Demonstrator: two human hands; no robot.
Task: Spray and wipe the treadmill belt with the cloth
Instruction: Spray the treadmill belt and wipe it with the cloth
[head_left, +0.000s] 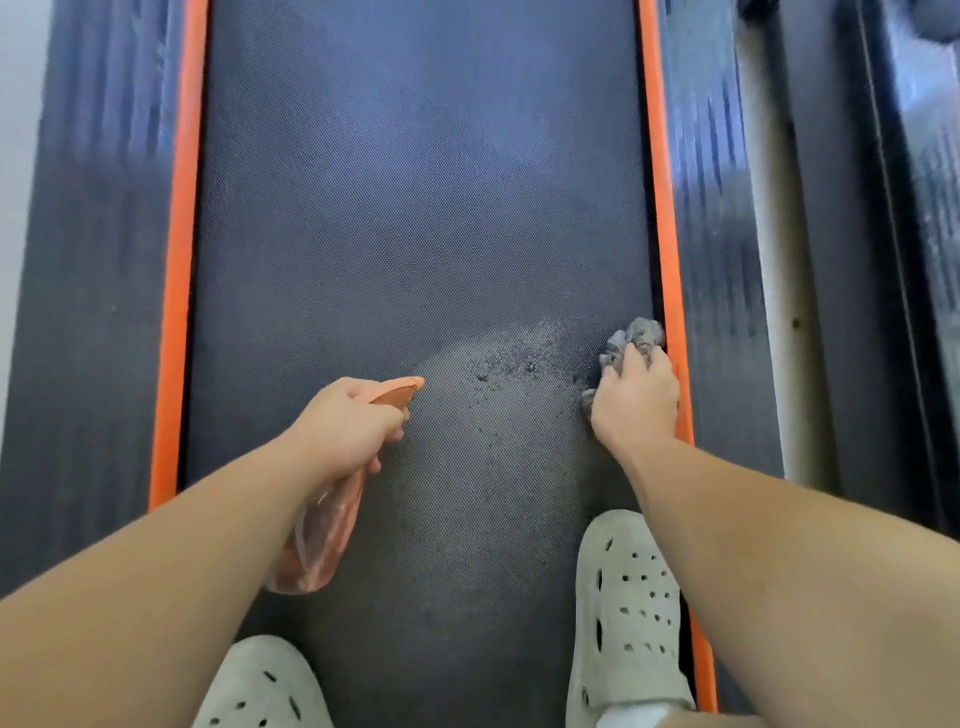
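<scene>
Grasping the spray bottle (317, 540) in the left grip (348, 426), nozzle aiming at droplets (519, 364) just ahead on the treadmill belt (415, 208), and clutching the bunched cloth (634, 338) under the right grip (636, 402) beside the orange strip (667, 234); best sweeping it leftward through the droplets, pressing evenly.

Pale floor (15, 156) down the left, a cream strip (763, 270) along the right, a dark glossy machine (883, 270) just beyond it.
</scene>
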